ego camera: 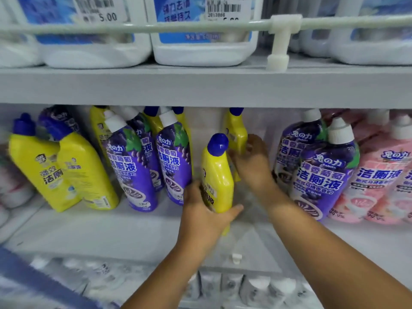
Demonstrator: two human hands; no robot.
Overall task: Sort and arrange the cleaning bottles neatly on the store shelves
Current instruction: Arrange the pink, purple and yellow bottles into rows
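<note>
A pale grey metal store shelf (138, 230) fills the view, its upper shelf board (200, 85) running edge to edge above it. Along that upper board's front edge runs a thin white guard rail (133, 26), held by a white plastic post (279, 41) near the right. Flat, even light falls across the shelving

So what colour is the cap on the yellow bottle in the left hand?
Blue cap, on the yellow bottle; head view shows it.
</note>
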